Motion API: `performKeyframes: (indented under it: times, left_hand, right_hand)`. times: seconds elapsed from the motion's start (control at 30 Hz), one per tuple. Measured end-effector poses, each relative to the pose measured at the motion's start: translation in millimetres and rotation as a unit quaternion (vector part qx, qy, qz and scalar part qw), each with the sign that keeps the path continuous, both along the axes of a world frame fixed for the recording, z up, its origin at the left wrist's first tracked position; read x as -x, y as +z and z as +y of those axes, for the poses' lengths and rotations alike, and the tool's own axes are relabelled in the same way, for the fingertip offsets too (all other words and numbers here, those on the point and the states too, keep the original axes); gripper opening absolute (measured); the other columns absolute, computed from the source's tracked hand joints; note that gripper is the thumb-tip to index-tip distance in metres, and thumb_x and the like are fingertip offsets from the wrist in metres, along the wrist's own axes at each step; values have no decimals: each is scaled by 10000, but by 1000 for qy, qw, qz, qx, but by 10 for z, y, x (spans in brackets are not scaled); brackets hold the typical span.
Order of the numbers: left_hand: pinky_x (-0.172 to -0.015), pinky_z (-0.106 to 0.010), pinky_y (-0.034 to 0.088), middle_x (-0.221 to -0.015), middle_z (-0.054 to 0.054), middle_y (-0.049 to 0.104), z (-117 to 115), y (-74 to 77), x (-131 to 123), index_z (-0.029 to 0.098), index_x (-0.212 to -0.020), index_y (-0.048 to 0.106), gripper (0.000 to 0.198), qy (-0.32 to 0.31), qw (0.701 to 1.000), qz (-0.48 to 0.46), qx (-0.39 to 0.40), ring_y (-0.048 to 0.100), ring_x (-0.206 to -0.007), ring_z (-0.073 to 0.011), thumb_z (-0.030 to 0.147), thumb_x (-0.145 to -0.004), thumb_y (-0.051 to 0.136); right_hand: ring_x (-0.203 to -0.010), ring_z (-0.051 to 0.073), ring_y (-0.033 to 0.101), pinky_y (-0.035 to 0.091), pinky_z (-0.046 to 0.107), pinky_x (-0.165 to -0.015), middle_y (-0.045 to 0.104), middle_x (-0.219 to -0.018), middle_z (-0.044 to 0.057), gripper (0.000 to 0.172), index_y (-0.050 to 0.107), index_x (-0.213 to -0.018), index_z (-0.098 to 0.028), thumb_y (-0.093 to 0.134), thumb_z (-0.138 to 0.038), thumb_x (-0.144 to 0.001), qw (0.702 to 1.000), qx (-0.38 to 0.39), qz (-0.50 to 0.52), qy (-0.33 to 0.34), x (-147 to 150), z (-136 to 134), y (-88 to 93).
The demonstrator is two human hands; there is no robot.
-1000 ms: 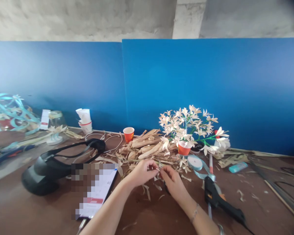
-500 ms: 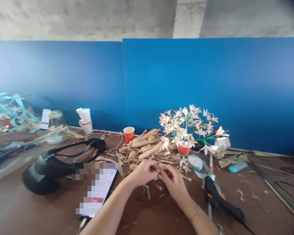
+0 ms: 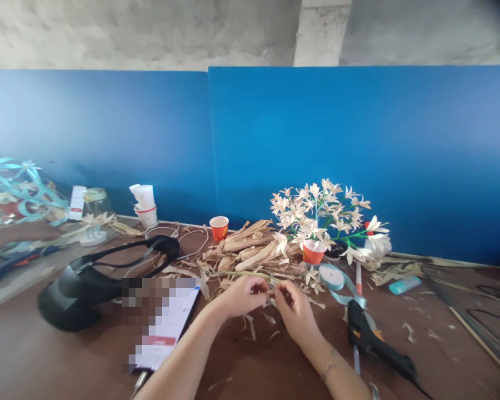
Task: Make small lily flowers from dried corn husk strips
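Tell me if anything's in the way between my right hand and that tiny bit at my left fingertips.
Nothing visible: your right hand and left hand come together at the tiny bit, too small to identify. Husk scraps lie on the table, out of the way.

– Where does the head view look from?
– From the person's own head, at the near side of the surface [image 3: 250, 369], facing the blue partition [image 3: 316, 128] and angled down.
– How near is it?
– Close to the hands [image 3: 294, 308], which show low in front of the blue partition; farther from the partition itself, with grey wall [image 3: 150, 33] above it.
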State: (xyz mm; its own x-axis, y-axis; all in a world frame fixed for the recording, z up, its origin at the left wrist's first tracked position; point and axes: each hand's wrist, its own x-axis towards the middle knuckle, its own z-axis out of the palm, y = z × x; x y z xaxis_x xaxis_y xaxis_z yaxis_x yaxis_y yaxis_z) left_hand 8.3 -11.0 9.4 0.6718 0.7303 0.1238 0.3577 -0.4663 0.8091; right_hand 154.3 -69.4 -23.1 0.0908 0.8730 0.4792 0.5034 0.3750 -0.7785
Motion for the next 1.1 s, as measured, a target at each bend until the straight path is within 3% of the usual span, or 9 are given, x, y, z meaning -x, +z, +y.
performKeyframes:
  times: [0.17, 0.57, 0.87, 1.1]
  left_hand:
    - [-538, -203, 374, -639, -3, 585, -18, 24, -6, 145, -706, 610, 154, 39, 999, -8, -16, 498, -574, -114, 224, -671, 483]
    - [-594, -220, 399, -659, -24, 629, 8, -91, -53, 156, -618, 641, 135, 81, 991, -4, -105, 550, -645, -148, 129, -611, 509]
    - [-660, -263, 390, -701, -42, 631, -56, -82, -94, 173, -647, 615, 119, 87, 971, 68, -214, 550, -720, -174, 139, -684, 508]
    - [-766, -330, 339, -659, -39, 619, -125, -132, -200, 172, -608, 571, 96, 127, 948, 99, -273, 549, -723, -184, 131, -670, 511]
  right_hand:
    - [-557, 127, 467, 374, 213, -519, 518, -607, 0, 170, 515, -703, -172, 428, -269, -813, 1000, 7, -2, 1, -7, 20, -47]
    - [-532, 132, 492, 395, 218, -515, 544, -555, -3, 116, 535, -618, -169, 490, -206, -718, 998, 56, -12, -33, 14, 40, -47]
    - [-538, 152, 539, 384, 238, -527, 604, -590, 13, 144, 566, -661, -192, 460, -231, -750, 995, 41, -78, -48, -47, 53, -124]
    - [-498, 157, 539, 330, 242, -479, 597, -544, 5, 158, 507, -600, -213, 478, -274, -744, 974, 68, -160, -145, -16, 24, -152]
